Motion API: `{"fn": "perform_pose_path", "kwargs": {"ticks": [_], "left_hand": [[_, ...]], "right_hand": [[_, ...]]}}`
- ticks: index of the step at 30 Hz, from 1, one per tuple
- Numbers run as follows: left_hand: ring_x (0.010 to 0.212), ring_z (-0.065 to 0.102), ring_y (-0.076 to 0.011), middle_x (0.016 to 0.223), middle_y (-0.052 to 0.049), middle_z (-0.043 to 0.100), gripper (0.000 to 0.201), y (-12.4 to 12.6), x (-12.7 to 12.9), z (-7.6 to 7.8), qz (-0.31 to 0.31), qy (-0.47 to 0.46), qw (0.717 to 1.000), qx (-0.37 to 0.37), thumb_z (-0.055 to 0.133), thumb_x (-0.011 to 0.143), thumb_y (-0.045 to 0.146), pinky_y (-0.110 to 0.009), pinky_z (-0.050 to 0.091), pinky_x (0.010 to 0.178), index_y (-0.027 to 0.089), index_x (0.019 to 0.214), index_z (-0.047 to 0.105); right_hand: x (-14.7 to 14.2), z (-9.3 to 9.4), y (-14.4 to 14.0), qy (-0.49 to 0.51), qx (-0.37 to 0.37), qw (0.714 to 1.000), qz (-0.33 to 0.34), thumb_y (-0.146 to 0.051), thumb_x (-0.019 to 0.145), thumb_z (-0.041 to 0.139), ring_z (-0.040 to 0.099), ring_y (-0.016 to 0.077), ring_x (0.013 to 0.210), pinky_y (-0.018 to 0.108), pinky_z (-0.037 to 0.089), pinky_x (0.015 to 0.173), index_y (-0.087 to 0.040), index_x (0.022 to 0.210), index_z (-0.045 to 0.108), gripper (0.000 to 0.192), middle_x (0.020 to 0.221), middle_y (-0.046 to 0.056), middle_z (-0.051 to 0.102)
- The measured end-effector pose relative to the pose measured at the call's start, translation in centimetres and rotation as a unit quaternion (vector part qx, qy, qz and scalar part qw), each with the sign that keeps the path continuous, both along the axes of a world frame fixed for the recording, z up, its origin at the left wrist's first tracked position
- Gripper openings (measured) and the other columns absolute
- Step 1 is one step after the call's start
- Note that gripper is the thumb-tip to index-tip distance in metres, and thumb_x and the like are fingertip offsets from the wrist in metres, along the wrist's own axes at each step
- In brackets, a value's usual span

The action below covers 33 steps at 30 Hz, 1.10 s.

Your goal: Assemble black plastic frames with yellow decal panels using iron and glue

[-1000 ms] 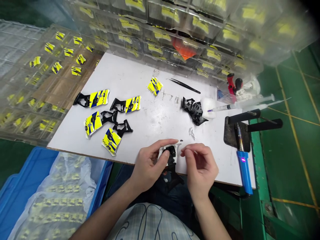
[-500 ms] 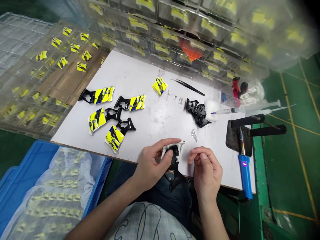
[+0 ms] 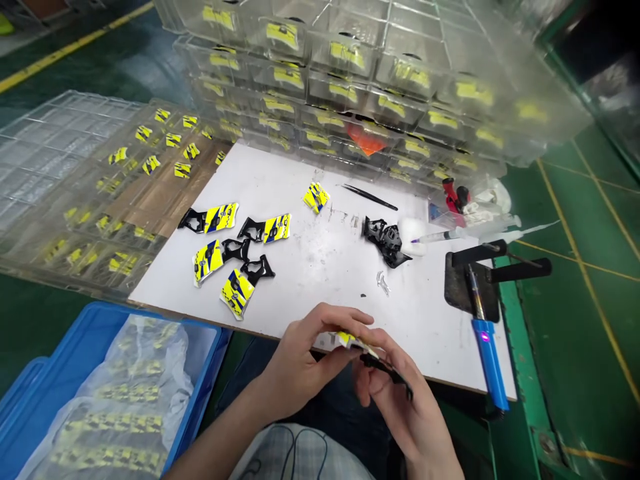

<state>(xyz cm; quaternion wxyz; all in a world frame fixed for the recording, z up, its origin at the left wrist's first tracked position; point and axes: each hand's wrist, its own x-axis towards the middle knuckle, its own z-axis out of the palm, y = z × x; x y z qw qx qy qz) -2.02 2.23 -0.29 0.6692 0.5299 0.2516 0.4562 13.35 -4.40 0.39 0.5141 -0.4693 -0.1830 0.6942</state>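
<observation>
Both my hands hold one small yellow-and-black plastic part just in front of the near edge of the white board. My left hand grips its yellow end from the left. My right hand supports the black end from below, palm turned up. Several finished yellow-and-black parts lie on the board's left half. A heap of black parts and a few tiny clear pieces lie farther out on the board.
Black tweezers and glue syringes lie at the board's far right. A blue-handled soldering iron rests on a black stand. Clear trays with yellow parts stack behind and left. A blue crate holds bagged parts.
My right hand has come in from beside the part and now holds it from below. The part is turned over, yellow side up, and both hands have dropped toward my lap.
</observation>
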Motion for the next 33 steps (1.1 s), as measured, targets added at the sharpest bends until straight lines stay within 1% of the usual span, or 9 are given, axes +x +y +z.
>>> {"fn": "perform_pose_path", "kwargs": {"ticks": [2,5,7,12,18,22,26,30,33], "left_hand": [[0.124,0.062,-0.0189,0.114,-0.002,0.075,0.015,0.2,-0.1,0.2,-0.016,-0.011,0.999,0.045,0.064,0.098,0.019,-0.032,0.048,0.107,0.027,0.111,0.064],[0.122,0.063,-0.0181,0.126,-0.004,0.071,0.018,0.0,0.0,0.5,-0.019,-0.003,0.999,0.049,0.065,0.098,0.024,-0.029,0.047,0.105,0.027,0.116,0.068],[0.12,0.063,-0.0176,0.129,-0.004,0.07,0.022,-0.3,0.2,0.7,-0.016,0.004,0.999,0.036,0.065,0.098,0.026,-0.026,0.048,0.101,0.028,0.12,0.069],[0.116,0.066,-0.0181,0.131,-0.001,0.07,0.03,-1.3,0.8,0.9,-0.018,0.009,1.0,0.007,0.065,0.098,0.023,-0.028,0.05,0.099,0.034,0.126,0.068],[0.113,0.068,-0.0193,0.126,-0.004,0.073,0.031,-1.5,0.9,1.7,-0.029,0.045,0.999,-0.009,0.067,0.097,0.023,-0.029,0.05,0.101,0.029,0.127,0.068],[0.114,0.069,-0.023,0.123,-0.008,0.074,0.03,-1.7,1.0,2.0,-0.023,0.051,0.998,-0.029,0.068,0.096,0.03,-0.033,0.051,0.102,0.024,0.125,0.07],[0.114,0.07,-0.0237,0.129,-0.009,0.072,0.047,-2.2,1.5,1.9,-0.021,0.043,0.996,-0.071,0.068,0.096,0.032,-0.034,0.054,0.1,0.028,0.142,0.059],[0.106,0.072,-0.0212,0.129,-0.009,0.072,0.059,-2.1,2.2,1.9,0.005,0.046,0.99,-0.135,0.069,0.094,0.034,-0.031,0.056,0.096,0.029,0.149,0.05],[0.102,0.072,-0.0217,0.119,-0.01,0.075,0.049,-1.4,2.2,1.9,0.05,0.079,0.979,-0.181,0.068,0.094,0.041,-0.03,0.055,0.093,0.021,0.138,0.061]], "right_hand": [[0.2,0.2,-0.1,0.039,-0.017,0.999,-0.017,-0.049,0.084,0.078,0.051,0.0106,0.057,0.02,0.043,0.053,-0.024,0.103,0.073,0.032,0.076,0.0,0.062],[0.3,0.9,-0.5,0.042,-0.044,0.997,-0.054,-0.041,0.074,0.089,0.052,0.011,0.066,0.019,0.046,0.064,-0.026,0.104,0.072,0.037,0.083,0.001,0.065],[0.4,1.3,-0.8,0.032,-0.053,0.996,-0.068,-0.041,0.073,0.089,0.053,0.0123,0.069,0.021,0.047,0.068,-0.028,0.107,0.072,0.04,0.081,0.001,0.065],[0.7,1.0,-1.6,0.018,-0.028,0.997,-0.065,-0.04,0.076,0.087,0.058,0.0137,0.069,0.021,0.047,0.063,-0.03,0.109,0.073,0.038,0.082,0.002,0.068],[0.8,0.3,-1.9,0.019,-0.013,0.997,-0.068,-0.04,0.073,0.089,0.067,0.0175,0.082,0.025,0.055,0.075,-0.03,0.104,0.076,0.036,0.088,0.005,0.072],[1.0,-0.3,-2.2,0.001,-0.008,0.998,-0.063,-0.043,0.07,0.09,0.065,0.0168,0.077,0.023,0.054,0.065,-0.029,0.104,0.078,0.039,0.089,0.006,0.073],[1.0,0.1,-2.4,-0.019,-0.006,1.0,-0.024,-0.049,0.068,0.091,0.056,0.0124,0.063,0.018,0.049,0.05,-0.024,0.1,0.079,0.042,0.077,0.004,0.068],[0.8,1.0,-2.2,-0.06,-0.007,0.996,-0.071,-0.052,0.066,0.091,0.055,0.0123,0.063,0.018,0.05,0.049,-0.023,0.095,0.077,0.044,0.076,0.002,0.068],[1.2,0.6,-2.0,-0.096,-0.009,0.989,-0.112,-0.052,0.066,0.091,0.061,0.0161,0.069,0.02,0.053,0.05,-0.023,0.099,0.075,0.046,0.083,0.005,0.072]]}}
